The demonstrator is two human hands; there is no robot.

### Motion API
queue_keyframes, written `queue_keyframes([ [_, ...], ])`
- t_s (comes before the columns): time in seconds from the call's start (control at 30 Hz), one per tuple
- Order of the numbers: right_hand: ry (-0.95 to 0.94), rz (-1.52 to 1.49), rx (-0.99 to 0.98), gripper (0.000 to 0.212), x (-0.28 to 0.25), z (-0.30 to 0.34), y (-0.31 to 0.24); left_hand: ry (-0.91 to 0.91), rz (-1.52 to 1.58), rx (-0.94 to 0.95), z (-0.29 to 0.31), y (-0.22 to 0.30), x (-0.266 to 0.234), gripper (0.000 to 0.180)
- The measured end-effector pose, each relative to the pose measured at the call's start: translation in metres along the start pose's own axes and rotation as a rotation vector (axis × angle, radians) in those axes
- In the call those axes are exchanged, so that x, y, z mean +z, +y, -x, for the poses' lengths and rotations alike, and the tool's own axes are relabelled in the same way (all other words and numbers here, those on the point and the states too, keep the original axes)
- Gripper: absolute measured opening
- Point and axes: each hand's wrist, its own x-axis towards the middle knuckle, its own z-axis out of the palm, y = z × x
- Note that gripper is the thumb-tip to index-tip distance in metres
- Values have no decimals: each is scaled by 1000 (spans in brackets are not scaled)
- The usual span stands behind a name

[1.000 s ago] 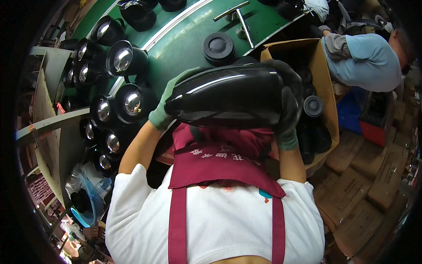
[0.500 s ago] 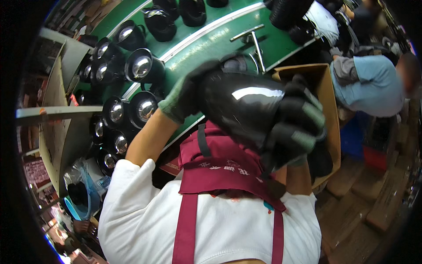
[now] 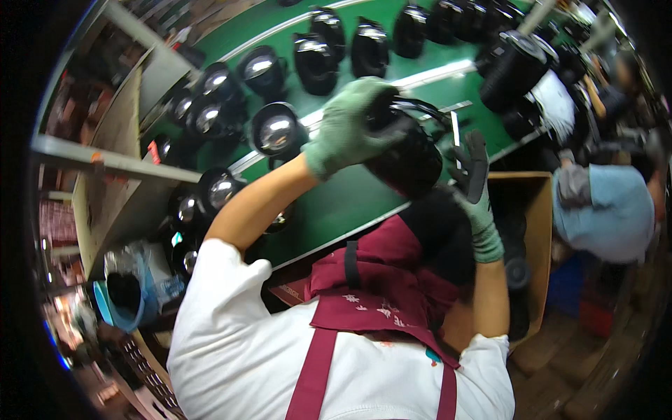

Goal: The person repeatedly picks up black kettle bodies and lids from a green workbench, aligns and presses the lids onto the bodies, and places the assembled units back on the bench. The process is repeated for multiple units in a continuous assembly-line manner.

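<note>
My left hand (image 3: 345,128), in a green glove, grips a glossy black rounded housing (image 3: 404,152) held up above the green conveyor belt (image 3: 336,203). My right hand (image 3: 473,183), in a grey and dark glove, is just right of the housing with its fingers spread and not touching it. Below them lie my white shirt and maroon apron.
Many black pot-like housings (image 3: 274,129) with shiny insides stand in rows on the belt. An open cardboard box (image 3: 537,231) with dark parts sits at right. A person in a light blue shirt (image 3: 605,213) works beyond it. Shelving (image 3: 105,164) and a blue bin (image 3: 115,311) stand at left.
My head view has swung left and up the belt. The housing has gone from both hands to my left hand alone; my right hand has let go and opened.
</note>
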Motion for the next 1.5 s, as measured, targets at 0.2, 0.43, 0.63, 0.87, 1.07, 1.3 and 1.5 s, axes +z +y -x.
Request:
queue_keyframes([
  [0.2,-40,-96,18,84,17,-103,56,-88,-63,278,-62,-43,20,53],
  [0.43,246,-266,374,42,85,-193,147,-126,-576,-259,-79,-214,-30,81],
  [0.63,553,-155,128,60,183,-247,194,-432,-822,-227,-15,-316,-28,75],
  [0.87,521,-10,293,71,162,-320,273,-266,-925,-449,-18,-266,-52,85],
  [1.07,397,116,244,82,175,-272,224,-375,-1181,-375,43,-312,-78,49],
  [1.3,92,113,-41,76,156,-223,86,-79,-1048,-278,28,-258,-121,47],
  [1.5,-39,781,-872,79,172,-198,-91,-97,-1047,200,10,-105,-164,33],
])
